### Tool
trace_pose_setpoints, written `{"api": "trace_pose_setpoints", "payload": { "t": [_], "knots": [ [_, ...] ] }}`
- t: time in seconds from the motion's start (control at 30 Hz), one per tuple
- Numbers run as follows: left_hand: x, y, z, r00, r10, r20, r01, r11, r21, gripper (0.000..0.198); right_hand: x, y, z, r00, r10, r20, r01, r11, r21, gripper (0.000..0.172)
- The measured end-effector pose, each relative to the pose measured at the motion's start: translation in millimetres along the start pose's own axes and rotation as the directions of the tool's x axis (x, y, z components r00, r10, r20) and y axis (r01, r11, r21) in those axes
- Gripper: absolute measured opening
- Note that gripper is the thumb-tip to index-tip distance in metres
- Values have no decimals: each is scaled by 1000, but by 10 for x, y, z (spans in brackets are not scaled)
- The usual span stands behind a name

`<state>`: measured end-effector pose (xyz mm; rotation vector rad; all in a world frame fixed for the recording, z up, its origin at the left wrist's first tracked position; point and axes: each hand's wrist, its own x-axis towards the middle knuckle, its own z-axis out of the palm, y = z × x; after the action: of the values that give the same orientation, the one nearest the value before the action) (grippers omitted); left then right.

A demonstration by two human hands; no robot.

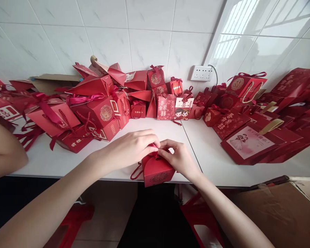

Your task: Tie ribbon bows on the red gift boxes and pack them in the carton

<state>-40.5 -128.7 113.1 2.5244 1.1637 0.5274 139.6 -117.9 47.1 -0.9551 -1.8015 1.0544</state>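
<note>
A small red gift box with a dark round emblem on its front sits at the near edge of the white table. From its left side hangs a red rope handle. Over the box top my left hand pinches a red ribbon. My right hand closes its thumb and fingers on the ribbon from the other side, touching or almost touching the left fingertips. The ribbon is mostly hidden by the fingers, so the shape of any knot cannot be made out.
Red gift boxes with ribbons are piled at the left and back. More boxes crowd the right side. A power strip is on the tiled wall. A cardboard box stands low right. Another person's arm rests at far left.
</note>
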Motion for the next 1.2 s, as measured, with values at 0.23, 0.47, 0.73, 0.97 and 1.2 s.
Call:
{"api": "trace_pose_setpoints", "payload": {
  "t": [0.23, 0.47, 0.73, 0.97, 1.2],
  "knots": [
    [175, -70, -64, 996, -18, 84, 19, 1000, -21, 25, 6, 50, 4, 998, -38, 43, 39, 999, -25, 9],
    [197, -394, 122, 982, -187, -5, 183, 967, -177, 21, 2, 49, 43, 999, 38, -15, -34, 983, 180, 20],
    [7, -433, 284, 997, -56, -53, 50, 992, -118, 15, -12, 81, 74, 995, 31, -99, -12, 982, 187, 19],
    [-113, -195, 407, 966, -213, -144, 192, 970, -151, 22, -39, 73, 111, 980, 49, -191, -28, 994, 107, 13],
    [-69, -185, 598, 913, -368, -174, 273, 871, -409, 21, -56, 22, 45, 986, 44, -164, -35, 998, 55, 16]
  ]
}}
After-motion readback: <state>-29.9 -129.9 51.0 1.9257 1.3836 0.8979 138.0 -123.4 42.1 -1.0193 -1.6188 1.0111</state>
